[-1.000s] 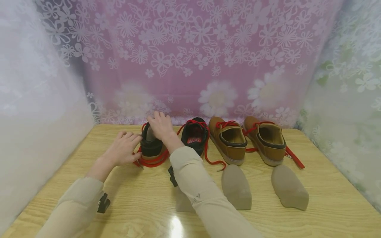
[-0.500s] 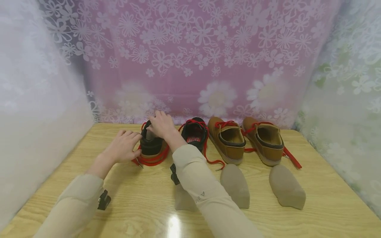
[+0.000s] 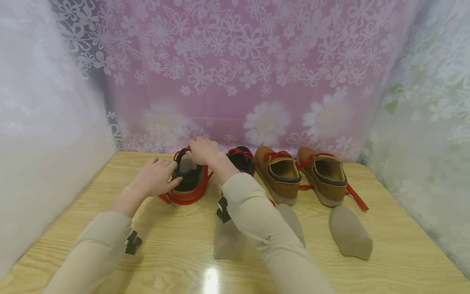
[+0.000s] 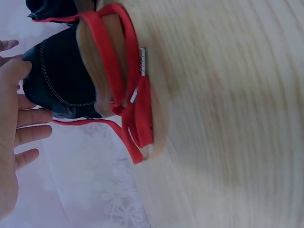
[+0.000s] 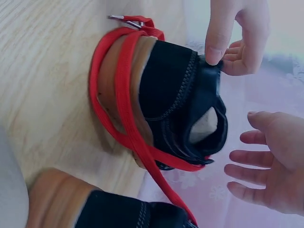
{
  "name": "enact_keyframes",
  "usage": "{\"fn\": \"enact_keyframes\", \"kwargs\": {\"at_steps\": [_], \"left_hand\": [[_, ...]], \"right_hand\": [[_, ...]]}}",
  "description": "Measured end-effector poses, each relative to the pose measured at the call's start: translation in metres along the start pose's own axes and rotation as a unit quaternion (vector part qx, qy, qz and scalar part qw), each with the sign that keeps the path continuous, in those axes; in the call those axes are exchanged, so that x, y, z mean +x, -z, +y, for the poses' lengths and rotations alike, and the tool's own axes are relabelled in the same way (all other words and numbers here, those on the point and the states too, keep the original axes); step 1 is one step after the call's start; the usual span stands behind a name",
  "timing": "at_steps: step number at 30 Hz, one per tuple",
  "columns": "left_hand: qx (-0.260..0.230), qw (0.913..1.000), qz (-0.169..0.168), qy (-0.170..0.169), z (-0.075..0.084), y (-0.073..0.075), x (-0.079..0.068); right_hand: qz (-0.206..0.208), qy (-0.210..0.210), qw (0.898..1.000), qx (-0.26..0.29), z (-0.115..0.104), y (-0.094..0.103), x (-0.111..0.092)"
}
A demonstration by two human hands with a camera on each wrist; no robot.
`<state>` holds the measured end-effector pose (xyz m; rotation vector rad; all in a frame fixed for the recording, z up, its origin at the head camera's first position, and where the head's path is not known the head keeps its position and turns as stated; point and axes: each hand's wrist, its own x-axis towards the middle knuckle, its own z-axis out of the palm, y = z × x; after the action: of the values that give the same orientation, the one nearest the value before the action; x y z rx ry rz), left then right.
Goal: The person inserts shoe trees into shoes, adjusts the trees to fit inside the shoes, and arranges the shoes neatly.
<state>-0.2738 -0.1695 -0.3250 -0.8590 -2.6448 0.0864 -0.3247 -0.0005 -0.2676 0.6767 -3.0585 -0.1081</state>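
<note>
A black lace-up shoe (image 3: 188,182) stands heel toward me at the left end of a row, red laces (image 5: 124,90) looped round its sole. Inside it sits a beige shoe insert (image 5: 204,126), partly hidden by the collar. My left hand (image 3: 154,177) is at its left side. The thumb (image 4: 18,70) touches the heel collar, while the other fingers (image 4: 34,135) extend loosely past the side. Right of the shoe opening, my right hand (image 5: 285,164) holds nothing; its fingers are straight and spread, apart from the shoe in the right wrist view.
To the right stand another black shoe (image 3: 240,161), partly behind my right arm, and two brown shoes (image 3: 280,179) with red laces. Three more beige inserts lie on the wooden table (image 3: 161,253), including one at the right (image 3: 350,232). A pink flowered curtain (image 3: 235,81) hangs behind.
My right hand has drawn right and away from the left black shoe's opening, exposing more of the insert inside. My left hand stays at that shoe's collar, the view shifting slightly.
</note>
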Motion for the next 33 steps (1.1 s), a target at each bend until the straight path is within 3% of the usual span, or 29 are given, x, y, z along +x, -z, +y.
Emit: {"fn": "enact_keyframes", "kwargs": {"at_steps": [5, 15, 21, 25, 33], "left_hand": [[-0.005, 0.9990, 0.039, -0.020, 0.002, 0.004, 0.005], [0.010, 0.9986, 0.038, -0.035, 0.010, 0.010, 0.011], [0.015, 0.9938, 0.091, -0.061, 0.014, 0.007, 0.014], [0.009, 0.9884, 0.123, -0.089, 0.018, 0.005, 0.018], [-0.014, 0.9857, 0.128, -0.108, 0.034, 0.002, 0.025]], "right_hand": [[-0.009, 0.006, 1.000, 0.011, 0.008, 0.009, -0.009], [-0.025, 0.003, 1.000, 0.011, 0.027, 0.016, -0.031], [-0.026, 0.011, 1.000, 0.008, 0.035, 0.013, -0.046], [-0.018, 0.017, 1.000, 0.002, 0.036, 0.012, -0.059], [0.010, 0.042, 0.999, 0.008, 0.039, 0.011, -0.089]]}}
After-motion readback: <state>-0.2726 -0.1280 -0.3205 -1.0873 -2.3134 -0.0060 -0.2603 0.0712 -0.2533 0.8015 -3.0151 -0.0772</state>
